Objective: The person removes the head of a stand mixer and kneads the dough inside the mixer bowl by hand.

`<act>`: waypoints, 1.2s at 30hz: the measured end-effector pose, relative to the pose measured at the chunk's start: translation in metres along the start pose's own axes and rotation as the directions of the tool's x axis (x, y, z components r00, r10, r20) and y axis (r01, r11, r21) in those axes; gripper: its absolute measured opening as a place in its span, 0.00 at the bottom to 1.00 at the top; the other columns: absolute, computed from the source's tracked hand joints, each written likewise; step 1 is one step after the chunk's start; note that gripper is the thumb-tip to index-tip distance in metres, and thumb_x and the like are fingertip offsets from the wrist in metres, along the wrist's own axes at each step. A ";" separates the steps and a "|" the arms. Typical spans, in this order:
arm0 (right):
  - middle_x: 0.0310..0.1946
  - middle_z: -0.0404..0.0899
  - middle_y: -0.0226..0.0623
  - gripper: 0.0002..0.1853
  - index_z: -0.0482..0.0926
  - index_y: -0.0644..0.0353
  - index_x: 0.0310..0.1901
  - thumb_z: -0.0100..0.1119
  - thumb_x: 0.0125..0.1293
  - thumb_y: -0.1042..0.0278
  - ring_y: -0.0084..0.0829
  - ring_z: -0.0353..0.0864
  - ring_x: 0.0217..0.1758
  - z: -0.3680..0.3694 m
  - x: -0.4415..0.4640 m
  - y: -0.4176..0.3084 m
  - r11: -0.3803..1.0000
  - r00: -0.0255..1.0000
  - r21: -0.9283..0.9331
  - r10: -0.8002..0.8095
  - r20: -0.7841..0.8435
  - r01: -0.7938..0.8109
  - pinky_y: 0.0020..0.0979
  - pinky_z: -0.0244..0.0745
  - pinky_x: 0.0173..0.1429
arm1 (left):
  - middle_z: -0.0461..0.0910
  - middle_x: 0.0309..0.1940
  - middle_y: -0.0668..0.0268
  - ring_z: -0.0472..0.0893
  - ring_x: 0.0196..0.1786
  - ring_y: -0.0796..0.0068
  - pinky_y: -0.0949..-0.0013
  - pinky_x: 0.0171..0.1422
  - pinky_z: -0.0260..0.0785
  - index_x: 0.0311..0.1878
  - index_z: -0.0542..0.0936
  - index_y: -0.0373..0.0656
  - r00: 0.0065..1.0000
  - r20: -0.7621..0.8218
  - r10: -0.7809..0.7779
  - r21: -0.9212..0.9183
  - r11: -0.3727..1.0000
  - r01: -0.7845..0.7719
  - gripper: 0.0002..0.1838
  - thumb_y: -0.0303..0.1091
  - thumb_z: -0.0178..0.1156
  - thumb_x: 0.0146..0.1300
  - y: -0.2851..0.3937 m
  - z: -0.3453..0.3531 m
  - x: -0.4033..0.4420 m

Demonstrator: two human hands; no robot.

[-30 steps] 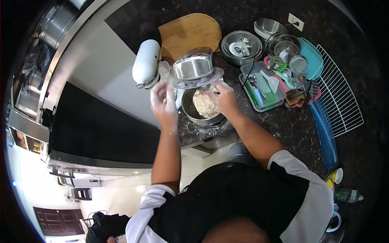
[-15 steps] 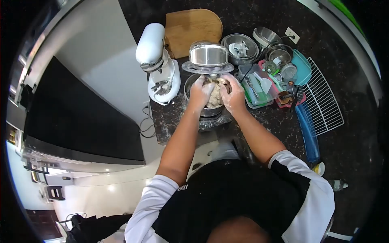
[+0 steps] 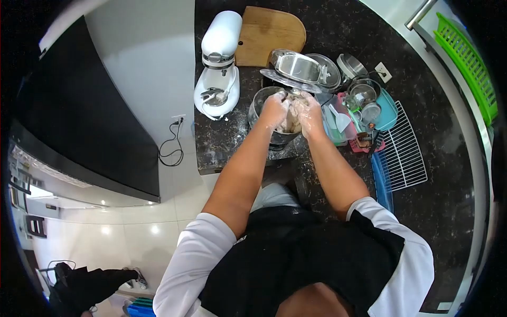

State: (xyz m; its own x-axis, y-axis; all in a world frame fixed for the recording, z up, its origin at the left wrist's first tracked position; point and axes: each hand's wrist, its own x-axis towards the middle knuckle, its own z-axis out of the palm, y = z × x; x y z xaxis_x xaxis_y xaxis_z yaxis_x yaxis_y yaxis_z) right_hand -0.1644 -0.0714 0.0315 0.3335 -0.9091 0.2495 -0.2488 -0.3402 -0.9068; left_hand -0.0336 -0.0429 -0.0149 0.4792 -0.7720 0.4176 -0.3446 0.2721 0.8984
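Observation:
Pale, lumpy dough (image 3: 288,122) lies in a round metal bowl (image 3: 255,108) near the counter's front edge. My left hand (image 3: 274,110), dusted with flour, is closed on the dough's left side. On its right side, my right hand (image 3: 308,112) grips the dough too, with sticky white bits over the fingers. Both sets of fingertips are partly hidden in the dough. Just behind the bowl is a scale with a clear plate (image 3: 289,80) and a shiny metal top (image 3: 298,67).
A white stand mixer (image 3: 221,39) stands at the left, beside a wooden board (image 3: 269,33). To the right are a plastic tub of utensils (image 3: 331,124), glass jars (image 3: 371,112), metal bowls (image 3: 352,66) and a wire rack (image 3: 409,153). Another person's dark-clothed legs (image 3: 97,285) show at lower left.
My left hand, apart from the dough a second ago, has come down onto it beside my right hand. The camera view has turned, bringing the green basket into sight at the right.

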 end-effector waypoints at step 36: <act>0.55 0.83 0.43 0.25 0.81 0.62 0.62 0.58 0.62 0.79 0.42 0.82 0.56 -0.055 -0.007 0.023 0.982 0.995 0.190 -0.029 0.096 0.010 0.36 0.74 0.65 | 0.86 0.38 0.58 0.80 0.37 0.65 0.66 0.49 0.74 0.51 0.84 0.36 0.937 0.281 -0.206 -0.237 0.932 0.276 0.19 0.44 0.65 0.68 -0.012 0.005 0.012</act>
State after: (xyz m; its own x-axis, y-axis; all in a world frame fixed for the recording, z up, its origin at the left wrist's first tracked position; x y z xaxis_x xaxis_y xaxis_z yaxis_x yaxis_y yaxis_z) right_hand -0.2227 -0.0859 0.0275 0.4259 -0.8719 0.2417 -0.0687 -0.2975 -0.9522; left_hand -0.0277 -0.0578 -0.0211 0.2937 -0.9410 0.1681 0.0024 0.1765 0.9843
